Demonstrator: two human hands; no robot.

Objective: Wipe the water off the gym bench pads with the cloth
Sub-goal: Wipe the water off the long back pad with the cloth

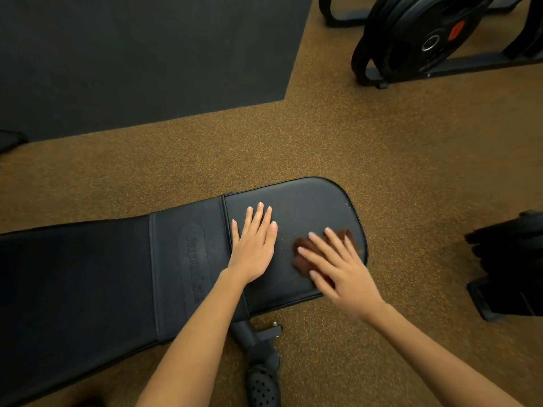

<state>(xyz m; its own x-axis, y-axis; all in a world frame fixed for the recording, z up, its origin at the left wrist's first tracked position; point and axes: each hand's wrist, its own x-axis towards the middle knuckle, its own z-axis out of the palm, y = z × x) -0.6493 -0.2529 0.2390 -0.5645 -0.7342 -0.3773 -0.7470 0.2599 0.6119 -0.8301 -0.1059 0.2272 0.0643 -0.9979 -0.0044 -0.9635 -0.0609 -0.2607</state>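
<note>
currently the seat pad serves as the reference surface. the right hand lies flat on the brown cloth, fingers straight and spread, pressing it against the near right portion of the seat pad; nothing is pinched or curled. spread fingers likely distribute pressure so the cloth keeps full contact with the vinyl. the right hand is slightly blurred, which suggests a wiping stroke, though direction cannot be determined.

the left hand rests palm down on the seat pad, left of the cloth and apart from it, fingers extended and holding nothing. its position suggests bracing of the body over the bench.

the back pad adjoins the seat pad on the left. small specks, possibly droplets, show between the hands; elsewhere wetness cannot be confirmed.

beyond the seat pad, weight plates stand on a rack.
</note>
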